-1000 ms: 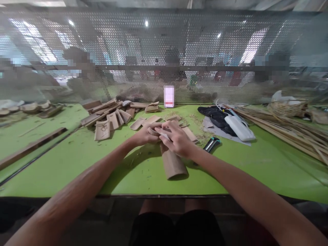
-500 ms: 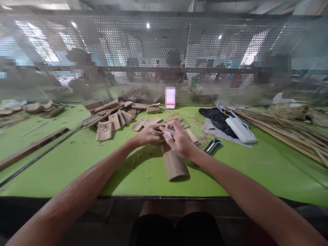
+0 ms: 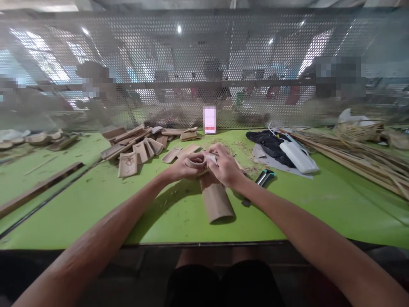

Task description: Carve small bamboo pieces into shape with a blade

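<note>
Over the middle of the green table, my left hand (image 3: 179, 169) is closed around a small curved bamboo piece (image 3: 194, 163), whose pale rim shows. My right hand (image 3: 227, 169) is pinched on a small whitish scrap (image 3: 211, 160), perhaps paper or sandpaper, pressed against that piece; the fingers partly hide both. Beneath the hands, a wider half-round bamboo section (image 3: 217, 202) lies with its curved back up. To the right of my right hand rests a utility knife with a dark and teal handle (image 3: 265, 175).
Split bamboo pieces (image 3: 128, 164) are heaped at the back left. A phone (image 3: 209, 120) leans on the perforated metal screen (image 3: 179, 59). At right lie a dark cloth (image 3: 270, 147), a white device (image 3: 298, 157) and long bamboo strips (image 3: 345, 160). People sit beyond the screen.
My right fingers have shifted slightly along the curved bamboo piece with the whitish scrap. The view has moved a little; the left hand keeps its hold.
</note>
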`<state>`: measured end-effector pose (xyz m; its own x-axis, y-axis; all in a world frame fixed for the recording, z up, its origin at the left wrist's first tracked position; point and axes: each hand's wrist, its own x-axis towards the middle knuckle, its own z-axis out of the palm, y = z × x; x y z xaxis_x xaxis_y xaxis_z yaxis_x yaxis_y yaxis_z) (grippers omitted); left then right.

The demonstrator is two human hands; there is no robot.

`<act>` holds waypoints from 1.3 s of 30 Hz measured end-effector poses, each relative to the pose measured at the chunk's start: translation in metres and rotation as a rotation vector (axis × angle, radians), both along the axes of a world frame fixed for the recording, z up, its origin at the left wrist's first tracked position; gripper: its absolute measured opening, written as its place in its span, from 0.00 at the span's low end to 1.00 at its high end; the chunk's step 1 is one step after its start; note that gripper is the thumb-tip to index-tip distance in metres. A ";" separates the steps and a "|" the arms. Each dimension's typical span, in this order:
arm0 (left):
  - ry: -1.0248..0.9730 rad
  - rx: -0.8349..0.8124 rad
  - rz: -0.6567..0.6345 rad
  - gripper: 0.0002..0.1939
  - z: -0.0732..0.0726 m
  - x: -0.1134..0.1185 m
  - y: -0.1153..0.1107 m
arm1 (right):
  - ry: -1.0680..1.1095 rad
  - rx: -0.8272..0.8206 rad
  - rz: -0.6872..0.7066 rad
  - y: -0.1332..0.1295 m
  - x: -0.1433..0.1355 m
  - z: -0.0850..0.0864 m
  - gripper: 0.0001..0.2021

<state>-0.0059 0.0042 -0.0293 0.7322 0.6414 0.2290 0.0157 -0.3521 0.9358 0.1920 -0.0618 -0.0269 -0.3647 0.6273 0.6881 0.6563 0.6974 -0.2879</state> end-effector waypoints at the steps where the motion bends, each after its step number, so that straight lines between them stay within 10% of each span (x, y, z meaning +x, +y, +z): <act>1: 0.012 -0.005 -0.008 0.26 0.000 0.000 0.000 | 0.000 0.006 0.003 -0.001 0.000 0.000 0.17; 24: -0.032 -0.018 0.106 0.22 -0.005 0.001 0.003 | 0.152 -0.071 -0.084 0.017 0.018 -0.014 0.24; 39: -0.045 0.242 0.691 0.25 -0.013 -0.007 0.013 | 0.171 -0.142 -0.140 0.024 0.028 -0.019 0.13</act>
<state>-0.0128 0.0172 -0.0427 0.1654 0.8811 0.4431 0.2728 -0.4726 0.8380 0.2201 -0.0376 -0.0458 -0.1540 0.7579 0.6340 0.6770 0.5483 -0.4910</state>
